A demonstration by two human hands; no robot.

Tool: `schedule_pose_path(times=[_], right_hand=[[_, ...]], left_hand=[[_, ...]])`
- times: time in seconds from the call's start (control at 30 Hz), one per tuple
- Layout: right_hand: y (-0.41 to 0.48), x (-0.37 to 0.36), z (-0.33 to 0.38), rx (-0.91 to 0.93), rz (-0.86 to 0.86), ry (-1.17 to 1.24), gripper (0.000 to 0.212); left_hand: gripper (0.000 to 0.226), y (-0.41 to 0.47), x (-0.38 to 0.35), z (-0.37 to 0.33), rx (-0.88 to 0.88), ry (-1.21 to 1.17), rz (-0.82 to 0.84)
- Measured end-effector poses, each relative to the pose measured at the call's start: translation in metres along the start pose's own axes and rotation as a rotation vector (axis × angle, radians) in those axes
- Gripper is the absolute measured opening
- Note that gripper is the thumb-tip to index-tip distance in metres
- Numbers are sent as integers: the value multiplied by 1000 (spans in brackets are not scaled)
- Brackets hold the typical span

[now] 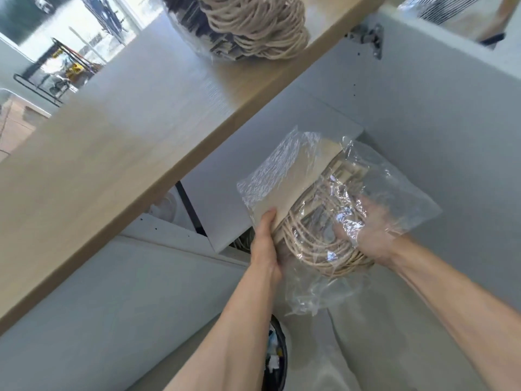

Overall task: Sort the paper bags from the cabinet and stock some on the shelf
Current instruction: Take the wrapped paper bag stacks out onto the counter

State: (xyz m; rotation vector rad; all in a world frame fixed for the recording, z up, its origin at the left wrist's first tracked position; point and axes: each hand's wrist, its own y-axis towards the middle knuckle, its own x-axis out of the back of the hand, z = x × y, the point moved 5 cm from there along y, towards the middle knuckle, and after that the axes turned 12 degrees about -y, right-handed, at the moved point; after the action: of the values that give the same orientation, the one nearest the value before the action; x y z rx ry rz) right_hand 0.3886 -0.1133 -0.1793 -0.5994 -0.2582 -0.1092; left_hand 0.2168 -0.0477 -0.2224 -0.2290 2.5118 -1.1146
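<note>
Counter: pale wood slab, running from 8 o'clock to 1 o'clock. First bundle: paper bags in clear film, rope handles outward, lying on the counter at 12 o'clock. Left hand: just below centre, thumb on top of the second bundle, fingers wrapped under its flat edge, clamping it. Second bundle: bags in a loose clear sleeve, held in the air before the open cabinet, handles toward the person. Right hand: at 4 o'clock of centre, fingers spread inside the film against the handles. Handling note, as judgement: support the stack from beneath, gather the slack film before lifting, keep the handles tucked so none snag the counter edge.
</note>
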Motion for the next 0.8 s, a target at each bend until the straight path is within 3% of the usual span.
schedule_pose_path(times=[0.07,0.23,0.3,0.43,0.53,0.67,0.73,0.8], right_hand=[[-28,19,-8,35,-39,-31,60],[-94,42,8,69,-52,5,63],[-125,47,24,103,-8,5,54],[-177,62,43,159,-150,15,44],[-208,63,55,217,-154,26,22],[-244,57,76,261,-114,69,13],[-251,50,87,297,-123,43,25],[-257,45,105,333,-151,5,20]], left_hand=[[82,-37,-6,6,-7,8,-25],[86,-104,-18,8,-39,-35,15],[86,-129,-21,5,-44,-48,34],[90,-182,-28,-4,-50,-88,88],[84,-213,-17,-12,-88,-98,81],[72,-243,4,-28,-116,-101,73],[61,-255,13,-41,-135,-113,79],[58,-269,20,-58,-161,-131,81]])
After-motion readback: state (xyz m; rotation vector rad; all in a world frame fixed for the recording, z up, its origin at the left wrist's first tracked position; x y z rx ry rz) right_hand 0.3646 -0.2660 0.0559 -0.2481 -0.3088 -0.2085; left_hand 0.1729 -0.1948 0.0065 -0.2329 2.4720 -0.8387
